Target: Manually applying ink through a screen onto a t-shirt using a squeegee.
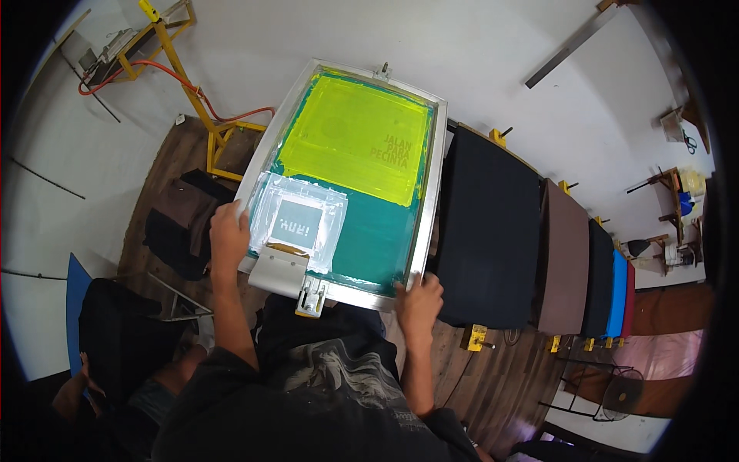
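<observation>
A silver-framed printing screen (369, 242) lies in front of me, its mesh green. A broad yellow-green ink area with small lettering covers the far part, and a white ink patch with a small square print marks the near left. My left hand (229, 237) is closed round the frame's left edge. At the near right corner, my right hand (419, 304) grips the frame, fingers over the rim. A grey squeegee (279, 271) rests at the near left, below the white ink. Beside it a metal clamp (312, 296) sits on the near rim; another clamp (382, 71) sits on the far rim.
Boards covered in black cloth (489, 231), brown cloth (562, 262), blue and red run off to the right. A yellow metal stand (183, 77) with a red hose is at far left. Dark cloths (185, 219) lie left; another person's hand (85, 373) shows lower left.
</observation>
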`<act>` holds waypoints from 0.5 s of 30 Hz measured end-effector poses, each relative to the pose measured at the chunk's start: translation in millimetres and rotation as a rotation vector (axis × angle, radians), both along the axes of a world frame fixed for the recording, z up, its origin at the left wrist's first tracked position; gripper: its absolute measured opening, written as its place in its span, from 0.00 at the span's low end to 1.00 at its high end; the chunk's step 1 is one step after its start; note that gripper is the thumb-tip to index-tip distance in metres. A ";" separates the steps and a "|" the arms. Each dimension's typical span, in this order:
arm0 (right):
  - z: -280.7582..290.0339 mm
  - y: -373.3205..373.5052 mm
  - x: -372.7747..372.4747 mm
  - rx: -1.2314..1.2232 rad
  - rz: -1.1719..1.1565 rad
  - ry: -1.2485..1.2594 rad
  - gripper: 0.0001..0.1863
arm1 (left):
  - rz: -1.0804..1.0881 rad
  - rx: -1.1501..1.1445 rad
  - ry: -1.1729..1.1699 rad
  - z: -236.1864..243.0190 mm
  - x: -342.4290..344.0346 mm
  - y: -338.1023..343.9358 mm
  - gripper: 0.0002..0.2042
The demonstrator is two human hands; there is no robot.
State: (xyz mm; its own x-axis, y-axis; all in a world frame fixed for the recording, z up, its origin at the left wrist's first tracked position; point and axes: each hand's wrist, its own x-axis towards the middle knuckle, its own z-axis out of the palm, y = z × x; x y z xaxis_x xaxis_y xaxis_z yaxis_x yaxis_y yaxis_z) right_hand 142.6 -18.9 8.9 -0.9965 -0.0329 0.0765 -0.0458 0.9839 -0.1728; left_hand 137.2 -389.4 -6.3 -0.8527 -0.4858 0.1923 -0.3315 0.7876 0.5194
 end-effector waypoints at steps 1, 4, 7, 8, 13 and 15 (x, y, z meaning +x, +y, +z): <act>30.3 -28.2 -6.8 -0.153 0.082 -0.092 0.23 | -0.134 0.026 0.017 17.0 0.0 8.4 0.16; 32.2 -95.4 -1.3 -0.408 0.600 -0.184 0.29 | -0.366 0.076 -0.143 67.4 -2.9 60.4 0.15; -37.9 -146.3 14.4 -0.701 0.798 0.017 0.42 | -0.652 0.040 -0.017 92.5 3.4 135.8 0.16; -48.8 -149.0 19.2 -0.699 0.800 0.015 0.42 | -0.763 0.016 0.053 92.7 7.4 162.1 0.16; -26.8 -182.9 20.8 -0.066 0.838 -0.087 0.35 | -1.334 0.102 -0.055 110.8 40.1 226.8 0.13; -34.0 -189.2 19.8 -0.047 0.818 0.005 0.34 | -1.379 0.098 -0.082 98.6 42.0 228.0 0.11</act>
State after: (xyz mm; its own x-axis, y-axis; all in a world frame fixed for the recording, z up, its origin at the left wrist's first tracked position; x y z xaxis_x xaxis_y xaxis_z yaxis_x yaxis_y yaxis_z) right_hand 162.4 -208.1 -25.2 -0.6582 -0.7460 0.1008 -0.7469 0.6306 -0.2109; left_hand 179.2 -161.4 92.2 -0.6570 0.7419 0.1335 0.6453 0.4620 0.6084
